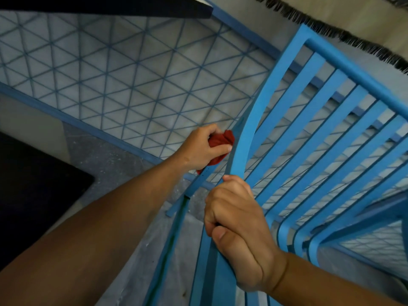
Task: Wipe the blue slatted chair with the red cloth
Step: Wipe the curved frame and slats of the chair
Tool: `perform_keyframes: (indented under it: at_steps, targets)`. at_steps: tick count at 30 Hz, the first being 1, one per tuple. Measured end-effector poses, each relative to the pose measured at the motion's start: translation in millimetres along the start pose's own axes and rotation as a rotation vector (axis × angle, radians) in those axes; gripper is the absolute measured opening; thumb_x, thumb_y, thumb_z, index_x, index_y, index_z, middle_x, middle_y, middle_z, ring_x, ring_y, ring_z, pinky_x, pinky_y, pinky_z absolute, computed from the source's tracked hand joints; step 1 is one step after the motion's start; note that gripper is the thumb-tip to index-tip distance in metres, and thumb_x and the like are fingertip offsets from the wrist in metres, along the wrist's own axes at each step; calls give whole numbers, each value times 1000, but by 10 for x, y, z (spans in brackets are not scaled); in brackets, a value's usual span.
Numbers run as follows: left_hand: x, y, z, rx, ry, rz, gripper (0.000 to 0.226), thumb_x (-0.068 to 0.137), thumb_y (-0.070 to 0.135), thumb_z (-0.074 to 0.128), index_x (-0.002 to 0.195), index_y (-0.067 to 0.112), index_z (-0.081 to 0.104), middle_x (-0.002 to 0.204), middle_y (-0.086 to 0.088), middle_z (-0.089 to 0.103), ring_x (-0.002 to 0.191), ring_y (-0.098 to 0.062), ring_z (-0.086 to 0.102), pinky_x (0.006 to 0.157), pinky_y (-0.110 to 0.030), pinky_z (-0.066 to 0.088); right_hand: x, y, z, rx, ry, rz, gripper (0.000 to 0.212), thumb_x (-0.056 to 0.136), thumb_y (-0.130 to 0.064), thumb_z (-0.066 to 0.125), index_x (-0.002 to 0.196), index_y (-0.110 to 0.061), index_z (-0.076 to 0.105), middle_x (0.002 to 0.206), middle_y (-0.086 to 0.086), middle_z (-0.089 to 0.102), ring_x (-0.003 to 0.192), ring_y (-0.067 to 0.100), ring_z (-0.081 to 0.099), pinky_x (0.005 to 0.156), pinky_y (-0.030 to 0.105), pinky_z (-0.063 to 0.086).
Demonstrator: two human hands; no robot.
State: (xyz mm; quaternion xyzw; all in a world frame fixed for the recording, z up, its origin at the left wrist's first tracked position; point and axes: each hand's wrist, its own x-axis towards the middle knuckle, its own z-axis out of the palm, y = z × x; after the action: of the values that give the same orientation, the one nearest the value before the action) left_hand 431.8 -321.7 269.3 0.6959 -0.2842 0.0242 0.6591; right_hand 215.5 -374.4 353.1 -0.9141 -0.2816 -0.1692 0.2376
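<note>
The blue slatted chair fills the right half of the head view, its curved slats running from the lower middle up to the right. My left hand is shut on the bunched red cloth, which it holds against the outer left edge of the chair's curved side rail. My right hand is wrapped around the same side rail lower down, close to the camera, gripping it firmly. Part of the cloth hangs below my left palm.
A blue wire grid panel spreads across the upper left behind the chair. A dark flat object lies on the grey floor at the left. A fringed pale rug sits at the top right.
</note>
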Motion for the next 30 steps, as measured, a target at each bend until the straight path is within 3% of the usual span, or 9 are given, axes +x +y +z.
perform_keyframes:
  at_steps: [2, 9, 21, 27, 30]
  targets:
    - [-103, -183, -8, 63, -30, -15, 29, 78, 34, 84, 80, 33, 55, 73, 11, 62, 64, 3, 56, 64, -20, 46, -5, 1, 14, 2, 10, -5, 24, 88, -21, 41, 69, -15, 53, 75, -7, 46, 82, 16, 50, 107, 45, 32]
    - [-301, -448, -12, 179, -59, -46, 24, 76, 26, 86, 84, 25, 63, 77, 10, 65, 69, 2, 58, 67, -21, 45, -1, -2, 7, -7, 9, -21, 26, 90, -21, 39, 70, -16, 54, 76, -9, 45, 82, 16, 49, 105, 45, 34]
    - [180, 310, -125, 36, -31, 62, 24, 82, 29, 84, 94, 24, 64, 88, 9, 70, 80, -4, 68, 72, -24, 57, 12, -14, 12, -9, 2, -2, 25, 89, -22, 39, 70, -17, 53, 75, -8, 46, 81, 16, 49, 106, 48, 33]
    - [2, -59, -119, 198, -110, 65, 38, 77, 41, 82, 101, 24, 58, 91, 10, 67, 79, -5, 64, 69, -20, 50, -5, 7, 43, -9, 48, -6, 28, 88, -20, 39, 66, -13, 55, 72, -4, 49, 82, 21, 53, 108, 42, 31]
    - [-104, -252, -99, 218, -142, 35, 35, 77, 37, 83, 95, 29, 55, 81, 15, 62, 71, 6, 58, 65, -14, 42, -13, 18, 48, -7, 68, -21, 28, 87, -19, 39, 65, -12, 55, 72, -4, 49, 82, 22, 54, 108, 41, 31]
